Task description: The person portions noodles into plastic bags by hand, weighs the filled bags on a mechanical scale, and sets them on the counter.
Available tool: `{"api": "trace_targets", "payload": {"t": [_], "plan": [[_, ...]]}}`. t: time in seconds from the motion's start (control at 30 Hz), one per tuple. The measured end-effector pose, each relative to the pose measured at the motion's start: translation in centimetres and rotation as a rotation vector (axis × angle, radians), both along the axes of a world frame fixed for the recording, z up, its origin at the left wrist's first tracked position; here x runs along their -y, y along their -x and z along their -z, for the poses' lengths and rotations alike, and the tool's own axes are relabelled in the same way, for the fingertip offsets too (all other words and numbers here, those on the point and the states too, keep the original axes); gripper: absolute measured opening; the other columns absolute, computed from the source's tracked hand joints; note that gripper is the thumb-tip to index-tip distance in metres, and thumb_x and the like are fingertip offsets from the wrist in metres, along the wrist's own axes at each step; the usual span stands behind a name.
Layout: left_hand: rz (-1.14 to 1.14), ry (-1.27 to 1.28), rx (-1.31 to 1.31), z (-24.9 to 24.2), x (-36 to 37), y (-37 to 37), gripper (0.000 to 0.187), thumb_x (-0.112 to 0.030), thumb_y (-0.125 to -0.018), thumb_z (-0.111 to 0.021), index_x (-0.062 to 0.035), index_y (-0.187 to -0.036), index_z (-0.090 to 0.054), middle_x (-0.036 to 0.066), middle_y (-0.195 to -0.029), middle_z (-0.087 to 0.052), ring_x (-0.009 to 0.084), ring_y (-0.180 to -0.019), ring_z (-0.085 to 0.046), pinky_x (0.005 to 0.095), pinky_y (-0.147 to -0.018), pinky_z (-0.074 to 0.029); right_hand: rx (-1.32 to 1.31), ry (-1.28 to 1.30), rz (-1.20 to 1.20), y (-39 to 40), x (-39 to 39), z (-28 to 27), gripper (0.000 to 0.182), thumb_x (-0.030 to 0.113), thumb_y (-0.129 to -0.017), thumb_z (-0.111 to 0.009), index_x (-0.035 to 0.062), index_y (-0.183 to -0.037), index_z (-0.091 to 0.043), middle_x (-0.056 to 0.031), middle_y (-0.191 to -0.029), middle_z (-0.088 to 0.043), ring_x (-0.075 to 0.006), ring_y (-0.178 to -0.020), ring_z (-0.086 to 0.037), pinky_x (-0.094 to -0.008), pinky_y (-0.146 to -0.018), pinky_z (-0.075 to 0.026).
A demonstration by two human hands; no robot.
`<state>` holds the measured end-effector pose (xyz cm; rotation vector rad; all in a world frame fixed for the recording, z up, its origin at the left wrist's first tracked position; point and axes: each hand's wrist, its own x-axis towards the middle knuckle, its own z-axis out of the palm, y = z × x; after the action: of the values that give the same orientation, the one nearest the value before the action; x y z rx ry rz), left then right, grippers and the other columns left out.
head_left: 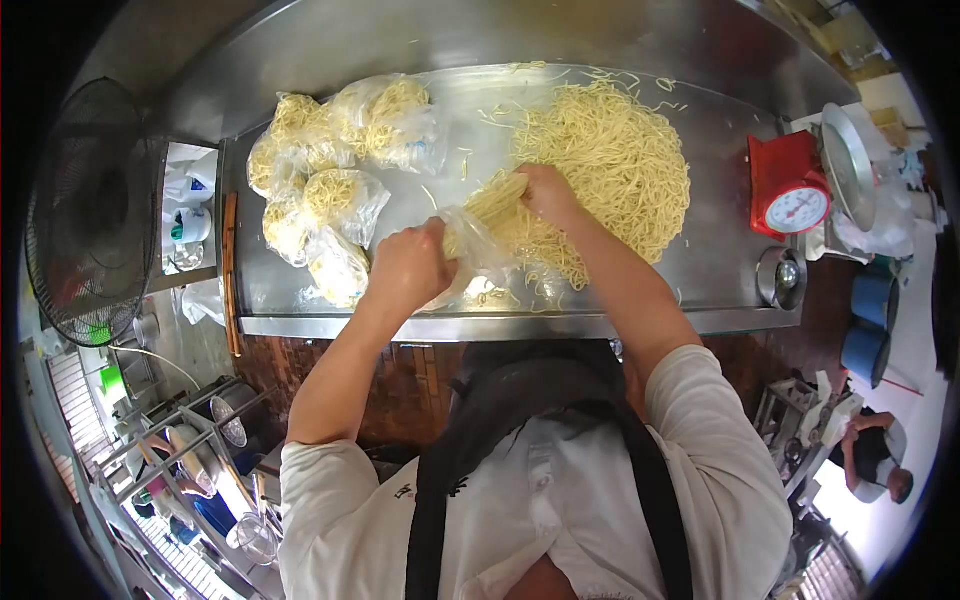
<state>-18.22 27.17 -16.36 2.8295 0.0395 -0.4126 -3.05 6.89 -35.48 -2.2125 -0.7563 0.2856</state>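
Observation:
A large heap of yellow noodles (620, 170) lies on the steel table. My right hand (547, 194) is closed on a bunch of noodles at the heap's left side. Left of it, my left hand (412, 262) grips the edge of a clear plastic bag (475, 243). The held noodles stretch between the bag and my right hand, partly inside the bag. Several filled bags of noodles (335, 195) sit together on the table's left part. Loose strands lie around the heap and near the bag.
A red scale (788, 185) stands at the table's right end, with a metal bowl (780, 277) near the front edge. Wooden sticks (231, 270) lie along the left edge. A fan (95, 210) is at far left. Another person (878, 455) is at far right.

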Motion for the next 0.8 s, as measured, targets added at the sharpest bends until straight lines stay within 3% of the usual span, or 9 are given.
{"api": "trace_targets", "payload": {"t": [0.13,0.37,0.53,0.63,0.67,0.7,0.77,0.8], "plan": [[-0.034,0.029,0.021,-2.2,0.4,0.3,0.03,-0.019,-0.07,-0.073,-0.0021,-0.091,-0.059,0.022,-0.076,-0.065,0.0416,-0.074,-0.064,0.0488,-0.067,-0.052,-0.138,0.037,0.106,-2.3,1.5,-1.2,0.021,0.008,-0.073,-0.071,0.0048,-0.093,-0.068,-0.0172,-0.089,-0.068,-0.0361,-0.087,-0.065,-0.0426,-0.076,-0.053],[-0.059,0.166,0.274,-2.0,0.8,0.7,0.032,-0.015,-0.065,-0.076,-0.003,-0.09,-0.06,0.019,-0.074,-0.065,0.039,-0.071,-0.064,0.0464,-0.063,-0.052,-0.084,0.219,0.199,-5.8,3.4,-3.2,0.036,0.011,-0.073,-0.075,0.0048,-0.107,-0.068,-0.0186,-0.098,-0.069,-0.0367,-0.096,-0.064,-0.0415,-0.084,-0.053],[-0.021,0.172,0.41,-0.7,0.9,0.6,0.038,-0.017,-0.061,-0.079,-0.0032,-0.093,-0.062,0.016,-0.074,-0.066,0.0363,-0.068,-0.065,0.044,-0.062,-0.053,-0.02,0.318,0.242,-7.6,6.1,-1.3,0.047,0.011,-0.072,-0.076,0.0015,-0.116,-0.065,-0.0217,-0.11,-0.066,-0.0346,-0.105,-0.062,-0.0397,-0.091,-0.05],[0.025,0.192,0.498,0.0,0.5,0.8,0.043,-0.017,-0.059,-0.08,-0.0035,-0.096,-0.063,0.014,-0.072,-0.065,0.0355,-0.064,-0.064,0.043,-0.059,-0.052,0.146,0.45,0.21,-9.1,8.6,0.8,0.055,0.008,-0.072,-0.074,-0.0032,-0.123,-0.059,-0.0221,-0.114,-0.064,-0.0354,-0.107,-0.06,-0.0395,-0.091,-0.05],[0.043,0.2,0.533,0.1,0.1,0.8,0.044,-0.017,-0.058,-0.081,-0.0036,-0.097,-0.064,0.014,-0.07,-0.064,0.0356,-0.063,-0.063,0.0429,-0.057,-0.051,0.085,0.516,0.263,-9.6,10.0,0.8,0.052,0.011,-0.073,-0.074,-0.0021,-0.121,-0.06,-0.0217,-0.116,-0.064,-0.036,-0.109,-0.059,-0.0408,-0.092,-0.049],[0.009,0.23,0.549,-0.1,-0.3,1.0,0.045,-0.015,-0.057,-0.079,-0.004,-0.098,-0.064,0.013,-0.073,-0.064,0.0348,-0.067,-0.063,0.0429,-0.062,-0.051,0.023,0.581,0.317,-10.0,11.7,0.4,0.049,0.014,-0.074,-0.074,-0.001,-0.119,-0.062,-0.0214,-0.117,-0.063,-0.0365,-0.11,-0.058,-0.0421,-0.093,-0.049],[-0.068,0.283,0.582,-0.6,-1.6,1.6,0.048,-0.011,-0.055,-0.077,-0.0048,-0.102,-0.064,0.012,-0.079,-0.064,0.0332,-0.075,-0.062,0.043,-0.07,-0.05,0.171,0.448,0.44,-13.2,17.1,6.1,0.048,0.015,-0.073,-0.074,0.0004,-0.117,-0.061,-0.0222,-0.113,-0.064,-0.0368,-0.108,-0.06,-0.0434,-0.093,-0.048],[0.0,0.254,0.599,-0.4,-1.8,2.1,0.049,-0.009,-0.056,-0.075,-0.0053,-0.103,-0.064,0.011,-0.085,-0.064,0.0329,-0.082,-0.061,0.0437,-0.076,-0.048,0.08,0.363,0.514,-15.6,18.9,7.7,0.048,0.018,-0.073,-0.075,0.0039,-0.117,-0.062,-0.0227,-0.11,-0.065,-0.0372,-0.104,-0.062,-0.0432,-0.09,-0.049]]}}
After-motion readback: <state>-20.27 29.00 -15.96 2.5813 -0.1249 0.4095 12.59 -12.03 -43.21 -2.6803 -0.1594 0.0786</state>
